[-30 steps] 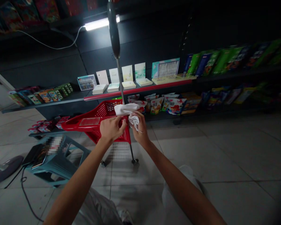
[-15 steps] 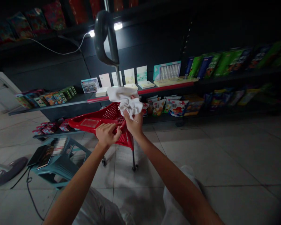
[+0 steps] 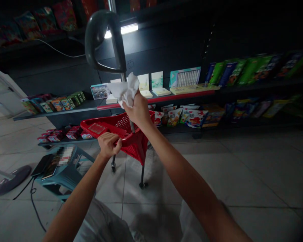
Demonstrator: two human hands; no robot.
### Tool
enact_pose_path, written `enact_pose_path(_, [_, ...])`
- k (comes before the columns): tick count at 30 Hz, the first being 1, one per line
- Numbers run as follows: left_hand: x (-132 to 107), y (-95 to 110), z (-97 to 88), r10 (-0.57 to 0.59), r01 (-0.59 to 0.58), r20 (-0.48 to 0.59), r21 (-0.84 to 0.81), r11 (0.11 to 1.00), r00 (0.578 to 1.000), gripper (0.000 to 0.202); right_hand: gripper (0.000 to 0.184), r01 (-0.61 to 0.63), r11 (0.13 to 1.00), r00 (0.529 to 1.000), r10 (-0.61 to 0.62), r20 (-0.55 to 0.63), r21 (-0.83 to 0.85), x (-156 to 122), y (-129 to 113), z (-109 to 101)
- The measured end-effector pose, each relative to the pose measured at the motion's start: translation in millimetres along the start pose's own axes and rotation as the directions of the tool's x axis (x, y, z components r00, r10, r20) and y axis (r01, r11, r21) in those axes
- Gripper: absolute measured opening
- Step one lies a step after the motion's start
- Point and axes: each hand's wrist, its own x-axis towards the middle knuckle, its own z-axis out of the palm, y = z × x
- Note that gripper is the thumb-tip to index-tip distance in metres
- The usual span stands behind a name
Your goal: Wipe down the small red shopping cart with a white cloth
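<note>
A red plastic shopping cart [image 3: 135, 149] on thin legs with casters stands before me. My left hand [image 3: 108, 144] is closed over its near rim, thumb on the right. Above the basket, my right hand [image 3: 138, 107] grips a crumpled white cloth [image 3: 128, 90], some of it sticking up over the fingers. The cloth lies against or just in front of the cart's upright metal pole [image 3: 123, 77]; contact is hard to tell. Higher on that pole is a dark grey loop handle [image 3: 91, 43]. The fingertips of my right hand are partly hidden by the cloth.
Behind the cart run dark store shelves [image 3: 151, 99] with books, pen sets and snack bags [image 3: 194, 117]. At left, a blue-green plastic stool [image 3: 65, 178] carries dark flat items, its cable trailing to the floor. A round stand base [image 3: 13, 179] sits farther left.
My right hand has moved up and slightly left along the pole with the cloth. The cart and its handle have tilted or turned a little; my left hand stays on the rim.
</note>
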Motion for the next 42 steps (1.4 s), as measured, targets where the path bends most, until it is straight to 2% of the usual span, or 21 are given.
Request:
enact_pose_path(6, [-6,-25,-6.2,-0.004,0.003,-0.016,-0.078,0.997,1.000,0.039,0.013,-0.132,0.991,0.982,0.126,0.139,0.035,-71,25,27])
enact_pose_path(9, [-12,-39,-9.6,-0.017,0.016,-0.014,-0.113,0.993,1.000,0.039,0.005,-0.179,0.984,0.952,0.169,0.256,0.016,-115,39,37])
enact_pose_path(12, [-18,-51,-14.3,-0.031,0.029,-0.013,-0.145,0.989,0.999,0.042,0.016,-0.170,0.985,0.921,0.169,0.351,-0.028,-147,48,40])
enact_pose_path(15, [-22,-58,-20.3,-0.044,0.038,-0.027,-0.179,0.983,0.999,0.045,0.028,-0.119,0.991,0.900,0.137,0.414,-0.069,-157,52,37])
enact_pose_path(20, [-30,-67,-29.7,-0.092,0.075,-0.067,-0.230,0.970,0.993,0.051,0.059,0.017,0.996,0.865,0.027,0.501,-0.084,-162,67,16])
enact_pose_path(22, [-34,-74,-32.8,-0.134,0.111,-0.077,-0.245,0.963,0.988,0.054,0.066,0.009,0.979,0.848,0.100,0.521,-0.204,-168,79,4])
enact_pose_path(25, [-40,-86,-37.2,-0.202,0.184,-0.048,-0.243,0.952,0.978,0.060,0.070,-0.007,0.907,0.811,0.251,0.528,-0.422,-175,99,-18])
enact_pose_path(29, [-50,-100,-43.8,-0.276,0.263,-0.020,-0.244,0.933,0.961,0.060,0.071,-0.003,0.842,0.788,0.334,0.518,-0.539,-178,116,-43])
enact_pose_path(34, [-58,-108,-52.3,-0.393,0.372,-0.045,-0.239,0.897,0.918,0.059,0.071,-0.038,0.790,0.805,0.387,0.450,-0.611,-188,125,-61])
enact_pose_path(37, [-60,-109,-55.0,-0.450,0.423,-0.098,-0.216,0.880,0.887,0.057,0.073,-0.045,0.767,0.807,0.406,0.430,-0.640,-196,129,-72])
enact_pose_path(40, [-70,-108,-53.5,-0.534,0.516,-0.208,-0.136,0.846,0.820,0.057,0.075,-0.066,0.743,0.804,0.434,0.405,-0.666,-202,134,-84])
enact_pose_path(42, [-86,-105,-49.5,-0.587,0.582,-0.162,-0.077,0.809,0.793,0.059,0.076,-0.073,0.739,0.797,0.447,0.406,-0.670,-205,136,-90])
